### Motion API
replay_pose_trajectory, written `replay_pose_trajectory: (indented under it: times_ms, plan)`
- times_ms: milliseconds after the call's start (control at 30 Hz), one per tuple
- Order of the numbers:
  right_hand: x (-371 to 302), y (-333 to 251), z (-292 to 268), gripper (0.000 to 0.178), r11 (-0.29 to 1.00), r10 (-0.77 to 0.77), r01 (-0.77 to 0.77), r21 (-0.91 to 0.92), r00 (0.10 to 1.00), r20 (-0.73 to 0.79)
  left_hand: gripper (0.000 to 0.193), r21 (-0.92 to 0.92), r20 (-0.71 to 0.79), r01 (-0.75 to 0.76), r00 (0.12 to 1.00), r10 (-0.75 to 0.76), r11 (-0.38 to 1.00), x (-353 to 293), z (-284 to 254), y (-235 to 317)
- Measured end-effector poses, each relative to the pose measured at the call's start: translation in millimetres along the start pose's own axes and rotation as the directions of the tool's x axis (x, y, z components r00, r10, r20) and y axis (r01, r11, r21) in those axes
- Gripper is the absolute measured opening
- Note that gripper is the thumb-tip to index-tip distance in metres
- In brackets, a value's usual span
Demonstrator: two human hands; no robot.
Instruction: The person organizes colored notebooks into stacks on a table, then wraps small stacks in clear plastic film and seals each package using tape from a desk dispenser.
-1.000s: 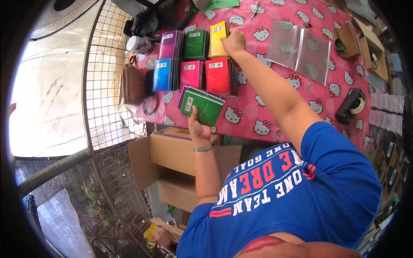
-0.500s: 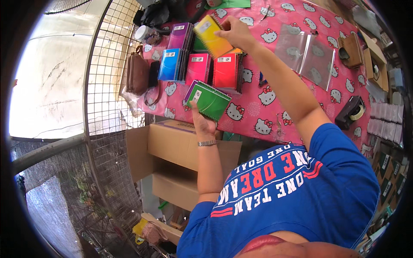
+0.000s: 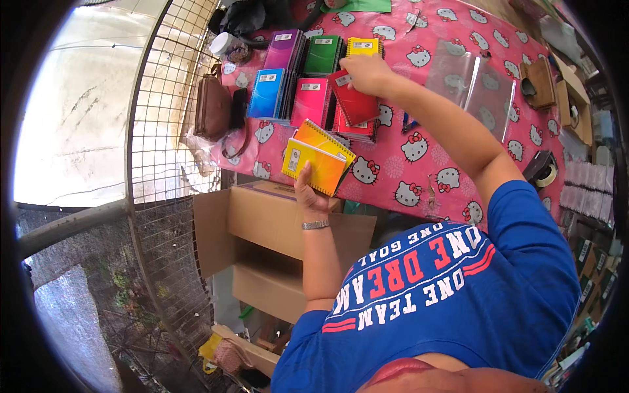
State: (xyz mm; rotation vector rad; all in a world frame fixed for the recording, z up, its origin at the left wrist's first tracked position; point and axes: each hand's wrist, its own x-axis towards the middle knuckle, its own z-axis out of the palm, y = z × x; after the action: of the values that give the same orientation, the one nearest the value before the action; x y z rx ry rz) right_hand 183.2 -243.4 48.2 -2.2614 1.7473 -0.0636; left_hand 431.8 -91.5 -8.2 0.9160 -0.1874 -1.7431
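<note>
My left hand (image 3: pixel 313 194) grips a small bunch of spiral notebooks, with a yellow-orange notebook (image 3: pixel 316 165) on top and its thumb on the cover. Most of the notebooks beneath are hidden. Between the fingers of my right hand (image 3: pixel 368 74) is a red notebook (image 3: pixel 357 105), lifted and tilted above the red stack (image 3: pixel 354 133). Beside that stack are piles of pink notebooks (image 3: pixel 310 99) and blue notebooks (image 3: pixel 266 95). Behind them sit purple notebooks (image 3: pixel 282 50), green notebooks (image 3: pixel 322 57) and yellow notebooks (image 3: pixel 364 46).
A pink patterned cloth (image 3: pixel 419 180) covers the table. Clear plastic sleeves (image 3: pixel 468 88), a brown pouch (image 3: pixel 537 85) and a tape dispenser (image 3: pixel 542 169) lie to the right. A brown bag (image 3: pixel 213 110) and lidded jar (image 3: pixel 226 46) stand left. An open cardboard box (image 3: pixel 268 219) sits below the table edge.
The yellow notebook my right hand held now lies on the bunch in my left hand, covering the green one. My right hand has moved nearer and picked up a red notebook.
</note>
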Motion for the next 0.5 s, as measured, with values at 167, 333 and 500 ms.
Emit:
replay_pose_trajectory:
  times_ms: [167, 333, 500]
  plan:
    - [-23, -94, -85, 0.034, 0.733, -0.537, 0.601, -0.318, 0.799, 0.271, 0.047, 0.022, 0.003, 0.03, 1.0, -0.03, 0.999, -2, -4, 2]
    - [-29, -147, 8, 0.026, 0.515, -0.855, 0.817, -0.261, 0.512, -0.084, 0.053, -0.099, 0.113, -0.027, 0.993, 0.038, 0.995, -7, 5, -8]
    - [42, -101, 21, 0.026, 0.683, -0.373, 0.568, 0.459, 0.812, -0.449, 0.047, -0.038, 0.065, 0.084, 0.995, -0.082, 0.996, -5, 13, -3]
